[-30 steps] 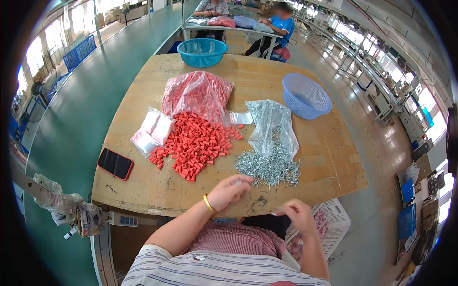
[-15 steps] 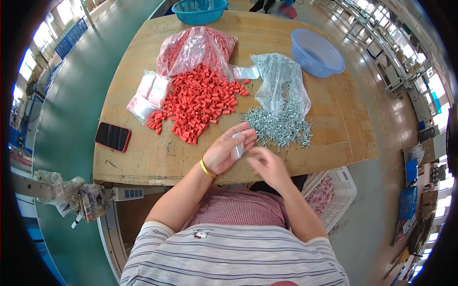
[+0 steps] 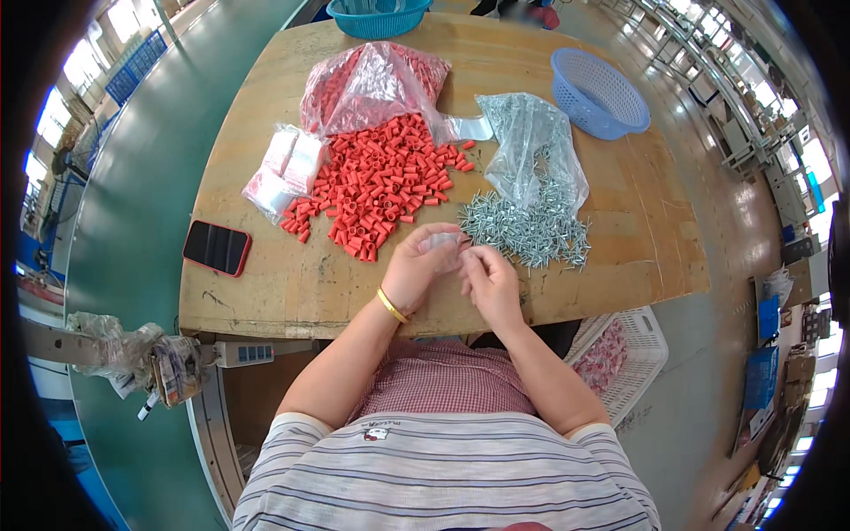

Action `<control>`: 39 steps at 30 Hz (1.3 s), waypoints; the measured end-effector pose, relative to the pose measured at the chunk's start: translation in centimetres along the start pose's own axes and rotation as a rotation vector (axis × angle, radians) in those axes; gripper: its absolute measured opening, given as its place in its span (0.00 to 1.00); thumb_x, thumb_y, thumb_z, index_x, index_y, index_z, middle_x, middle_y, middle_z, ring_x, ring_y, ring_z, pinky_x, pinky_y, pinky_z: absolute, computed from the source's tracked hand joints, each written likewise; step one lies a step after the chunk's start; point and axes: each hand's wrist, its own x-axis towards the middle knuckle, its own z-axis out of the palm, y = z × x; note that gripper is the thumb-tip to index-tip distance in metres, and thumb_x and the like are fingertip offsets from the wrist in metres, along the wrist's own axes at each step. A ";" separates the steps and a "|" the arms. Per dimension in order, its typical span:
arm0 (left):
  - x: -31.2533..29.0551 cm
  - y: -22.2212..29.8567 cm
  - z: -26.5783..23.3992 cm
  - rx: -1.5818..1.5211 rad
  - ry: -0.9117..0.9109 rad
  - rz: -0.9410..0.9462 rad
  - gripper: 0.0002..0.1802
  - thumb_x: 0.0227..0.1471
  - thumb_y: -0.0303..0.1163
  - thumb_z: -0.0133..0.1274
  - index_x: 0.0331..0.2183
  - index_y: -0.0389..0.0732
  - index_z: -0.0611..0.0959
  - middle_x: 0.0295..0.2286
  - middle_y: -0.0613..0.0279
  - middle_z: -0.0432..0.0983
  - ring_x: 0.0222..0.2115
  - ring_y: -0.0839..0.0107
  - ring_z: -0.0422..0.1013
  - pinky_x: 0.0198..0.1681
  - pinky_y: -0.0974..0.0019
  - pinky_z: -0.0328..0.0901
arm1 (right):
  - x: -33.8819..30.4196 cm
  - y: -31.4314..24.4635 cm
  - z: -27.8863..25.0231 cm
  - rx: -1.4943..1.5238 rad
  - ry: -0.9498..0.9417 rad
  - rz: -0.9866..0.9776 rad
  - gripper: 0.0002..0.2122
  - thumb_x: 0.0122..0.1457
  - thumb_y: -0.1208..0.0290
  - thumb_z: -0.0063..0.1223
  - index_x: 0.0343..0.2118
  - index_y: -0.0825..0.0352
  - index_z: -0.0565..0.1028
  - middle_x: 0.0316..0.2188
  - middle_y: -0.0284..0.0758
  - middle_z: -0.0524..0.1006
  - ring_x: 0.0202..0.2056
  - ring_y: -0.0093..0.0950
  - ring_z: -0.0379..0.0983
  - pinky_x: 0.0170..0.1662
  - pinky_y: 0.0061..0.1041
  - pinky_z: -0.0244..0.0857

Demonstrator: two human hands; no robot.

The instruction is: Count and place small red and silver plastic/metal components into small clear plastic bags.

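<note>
My left hand [image 3: 413,276], with a yellow band at the wrist, is closed around a small clear plastic bag [image 3: 437,240] above the table's near edge. The fingertips of my right hand [image 3: 492,287] pinch together at the bag's right side; whether anything else is between them is hidden. Just beyond my hands lies a heap of silvery screws [image 3: 531,232], spilling from a clear bag [image 3: 522,142]. Left of it spreads a pile of red plastic caps [image 3: 381,181], with a larger clear bag [image 3: 376,84] of the same caps behind.
Packs of small clear bags [image 3: 288,168] and a red-edged phone [image 3: 217,248] lie on the left of the wooden table [image 3: 620,257]. A lilac basket [image 3: 599,95] stands far right, a teal basket [image 3: 379,19] at the far edge. Below the table, right, is a white crate [image 3: 651,345].
My right hand has come in to the small bag and its fingertips now pinch at it. My left fingers have curled further around the bag. The whole view has shifted slightly.
</note>
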 end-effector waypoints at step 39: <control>-0.3 1.1 0.5 0.511 0.025 -0.125 0.06 0.54 0.28 0.55 0.32 0.36 0.80 0.19 0.75 0.67 0.16 0.87 0.57 0.18 0.79 0.50 | 0.2 2.4 -0.8 0.115 0.153 -0.248 0.06 0.62 0.72 0.50 0.37 0.68 0.72 0.26 0.26 0.70 0.29 0.14 0.64 0.32 0.17 0.61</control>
